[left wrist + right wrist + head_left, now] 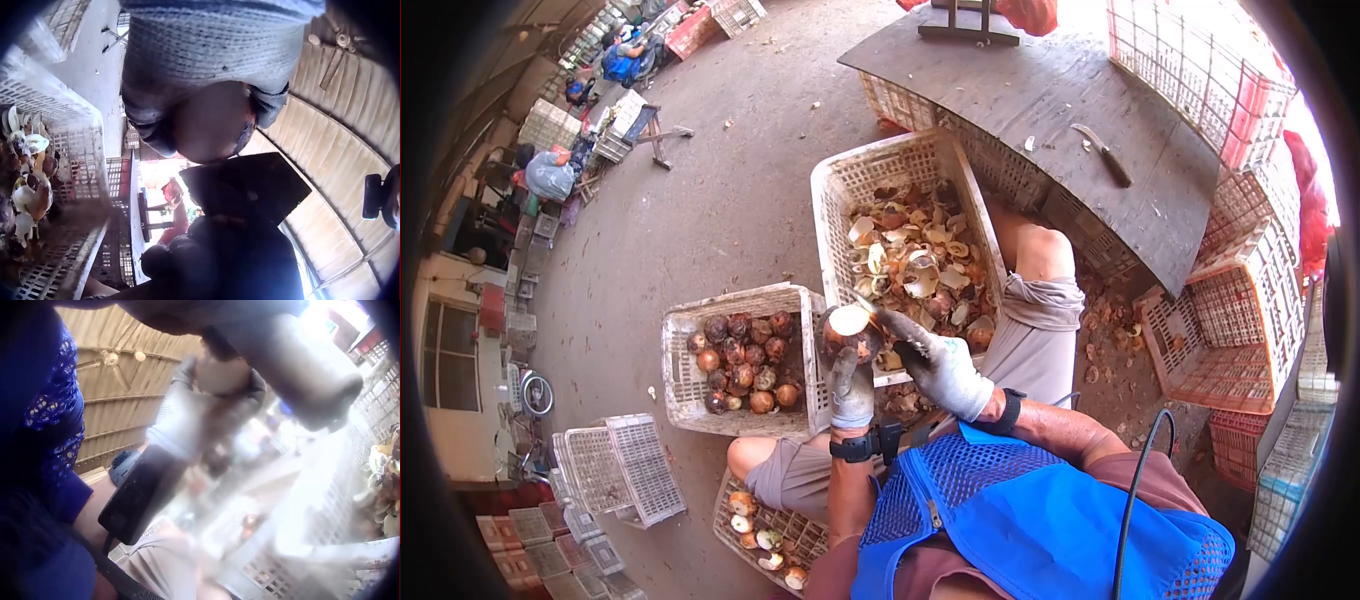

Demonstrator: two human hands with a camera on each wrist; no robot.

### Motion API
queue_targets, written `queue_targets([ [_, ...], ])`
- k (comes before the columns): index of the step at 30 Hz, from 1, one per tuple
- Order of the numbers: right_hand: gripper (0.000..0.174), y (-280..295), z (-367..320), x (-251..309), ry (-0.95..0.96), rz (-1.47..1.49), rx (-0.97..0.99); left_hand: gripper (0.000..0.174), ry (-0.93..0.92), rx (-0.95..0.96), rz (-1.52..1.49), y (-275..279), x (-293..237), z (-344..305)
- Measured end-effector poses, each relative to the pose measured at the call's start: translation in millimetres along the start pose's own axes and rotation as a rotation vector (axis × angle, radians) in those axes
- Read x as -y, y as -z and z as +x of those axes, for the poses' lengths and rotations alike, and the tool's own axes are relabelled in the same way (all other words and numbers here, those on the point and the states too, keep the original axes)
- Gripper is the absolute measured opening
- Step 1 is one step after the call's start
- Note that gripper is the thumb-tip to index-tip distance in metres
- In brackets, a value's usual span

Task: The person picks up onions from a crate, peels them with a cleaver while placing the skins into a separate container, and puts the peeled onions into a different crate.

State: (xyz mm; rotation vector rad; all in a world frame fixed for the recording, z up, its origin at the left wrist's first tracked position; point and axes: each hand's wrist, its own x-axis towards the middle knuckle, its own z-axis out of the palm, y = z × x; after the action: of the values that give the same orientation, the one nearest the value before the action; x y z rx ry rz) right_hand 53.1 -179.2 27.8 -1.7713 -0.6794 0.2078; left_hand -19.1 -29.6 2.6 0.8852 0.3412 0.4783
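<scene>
My gloved left hand (850, 390) grips an onion (848, 340) from below, its white cut face turned up. In the left wrist view, the glove's fingers curl round the same onion (212, 122). The gloved right hand (940, 365) is close beside it on the right, fingers curled round a knife (867, 303) whose narrow blade lies at the onion's top. A dark, broad flat shape (250, 194) shows by the right hand in the left wrist view. Below both hands stands a crate (825, 215) of onion peels (920, 265). The right wrist view is blurred.
Whole onions (745, 360) fill a crate (670, 370) at left; trimmed onions (770, 540) lie in another by my leg. A second knife (1105, 155) rests on the board (1010, 100). Stacked crates (1220, 320) stand at right; people (550, 175) work far left.
</scene>
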Motion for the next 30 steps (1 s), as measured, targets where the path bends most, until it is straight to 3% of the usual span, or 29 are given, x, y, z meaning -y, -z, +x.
queue_targets([
  [1,0.054,-0.1,-0.8,-0.6,-0.002,0.036,0.005,0.06,-0.036,0.007,0.008,-1.5,0.7,2.7],
  [5,0.056,2.3,-1.5,8.1,0.006,0.112,-0.019,0.061,-0.111,0.017,0.028,-7.8,-3.3,4.2],
  [8,0.057,3.8,0.2,9.2,-0.008,0.086,0.017,0.064,-0.028,-0.022,0.164,-11.8,-3.3,-2.0],
  [10,0.059,0.9,1.7,4.7,-0.023,0.044,0.029,0.057,0.014,-0.024,0.341,49.2,27.6,-5.2],
  [14,0.057,-6.4,-3.1,-6.2,0.006,-0.019,0.014,0.059,0.043,-0.014,0.055,12.0,10.9,-0.7],
  [16,0.056,-26.3,-3.0,-26.9,0.084,0.188,-0.096,0.062,0.085,-0.012,-0.079,12.0,10.7,3.0],
  [18,0.057,-27.1,-2.4,-25.6,-0.083,0.373,-0.042,0.062,0.13,-0.03,-0.265,10.0,7.9,0.4],
  [20,0.06,-16.5,-3.2,-21.4,-0.486,0.521,0.171,0.054,0.112,-0.046,-0.216,10.3,6.7,1.1],
  [21,0.047,-15.4,-2.9,-20.7,-0.555,0.56,0.183,0.052,0.101,-0.051,-0.184,14.9,9.8,2.6],
  [24,0.03,-16.0,-1.4,-17.1,-0.092,0.185,0.037,0.049,0.067,-0.094,-0.048,32.5,22.2,3.2],
  [26,0.022,-28.0,-4.1,-27.2,-0.122,0.284,-0.068,0.051,0.079,-0.11,0.004,34.2,23.9,1.9],
  [28,0.023,-29.1,-8.4,-31.7,-0.43,0.506,0.03,0.055,0.114,-0.097,0.008,25.2,14.6,2.9],
  [30,0.016,-12.6,-0.2,-13.2,-0.467,0.638,0.051,0.06,0.094,-0.015,-0.116,14.9,7.1,5.6],
])
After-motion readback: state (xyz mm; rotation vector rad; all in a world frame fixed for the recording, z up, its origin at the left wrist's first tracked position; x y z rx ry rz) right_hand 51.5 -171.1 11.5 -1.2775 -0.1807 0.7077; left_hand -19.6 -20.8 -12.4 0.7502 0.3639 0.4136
